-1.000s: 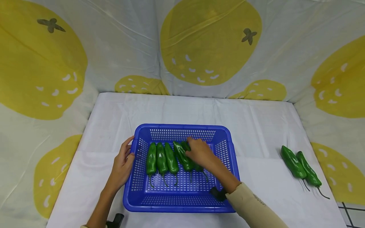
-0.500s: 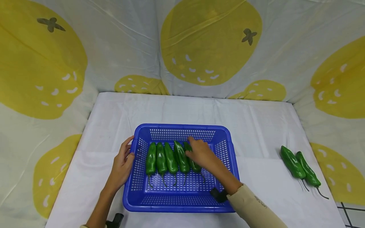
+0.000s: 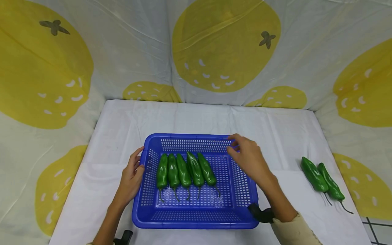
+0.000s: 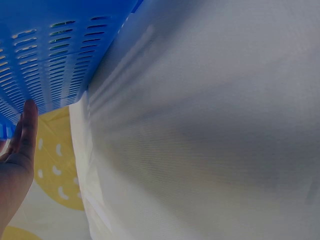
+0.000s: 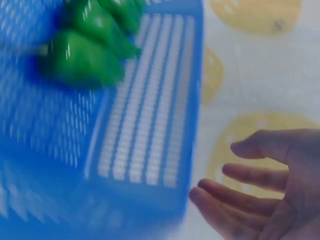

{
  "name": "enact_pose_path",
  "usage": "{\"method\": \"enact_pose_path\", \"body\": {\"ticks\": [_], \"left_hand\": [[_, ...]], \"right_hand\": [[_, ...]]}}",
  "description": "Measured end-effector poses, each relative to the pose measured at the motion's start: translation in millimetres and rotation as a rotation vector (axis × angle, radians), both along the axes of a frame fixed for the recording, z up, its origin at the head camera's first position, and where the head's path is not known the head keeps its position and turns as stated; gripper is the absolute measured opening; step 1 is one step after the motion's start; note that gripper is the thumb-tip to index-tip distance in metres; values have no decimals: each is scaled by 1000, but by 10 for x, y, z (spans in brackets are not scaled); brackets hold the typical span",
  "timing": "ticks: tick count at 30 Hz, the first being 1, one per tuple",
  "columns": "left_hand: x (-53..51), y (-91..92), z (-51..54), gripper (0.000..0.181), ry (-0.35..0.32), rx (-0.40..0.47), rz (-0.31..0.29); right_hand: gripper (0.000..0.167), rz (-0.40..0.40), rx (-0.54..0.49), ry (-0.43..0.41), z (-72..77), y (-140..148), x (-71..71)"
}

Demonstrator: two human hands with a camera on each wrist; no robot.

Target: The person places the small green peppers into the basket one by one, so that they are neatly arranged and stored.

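Note:
Several glossy green peppers (image 3: 184, 170) lie side by side in a blue plastic basket (image 3: 196, 225), stems toward the person. My left hand (image 3: 131, 178) rests against the basket's left side; in the left wrist view its straight finger (image 4: 30, 117) touches the outer perforated wall. Above the basket's far right corner is my right hand (image 3: 250, 159), holding nothing, its fingers loosely bent and spread apart in the right wrist view. Two more green peppers, a thicker one (image 3: 313, 175) and a slimmer one (image 3: 331, 182), lie together on the table to the right.
A white cloth (image 3: 284, 136) covers the table. Behind and at both sides hangs a fabric backdrop (image 3: 226, 44) printed with large yellow fruit. Black wrist-worn devices show at the left wrist (image 3: 124, 237) and right wrist (image 3: 261, 214).
My right hand lets go of the rightmost pepper in the basket and moves right and up toward the far right corner. That row of peppers has straightened slightly. The left hand stays put.

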State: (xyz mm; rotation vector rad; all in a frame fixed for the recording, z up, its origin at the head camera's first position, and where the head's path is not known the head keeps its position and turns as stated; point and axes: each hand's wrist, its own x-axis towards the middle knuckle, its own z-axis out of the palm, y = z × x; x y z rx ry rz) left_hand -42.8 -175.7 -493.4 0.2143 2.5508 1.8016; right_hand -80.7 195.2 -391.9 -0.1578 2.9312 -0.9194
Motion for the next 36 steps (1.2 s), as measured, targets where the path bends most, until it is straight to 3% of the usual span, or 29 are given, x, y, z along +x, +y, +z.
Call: {"method": "enact_pose_path", "body": {"ticks": [6, 20, 26, 36], "left_hand": [[8, -5, 3, 59, -3, 1, 16], [21, -3, 9, 59, -16, 14, 16], [13, -2, 9, 59, -20, 10, 18], [7, 8, 22, 60, -13, -1, 14]], "right_hand": [[35, -181, 57, 42, 43, 616, 121], [44, -414, 232, -124, -359, 1913, 380], [51, -487, 268, -210, -496, 2205, 418], [55, -540, 302, -320, -712, 2410, 474]]}}
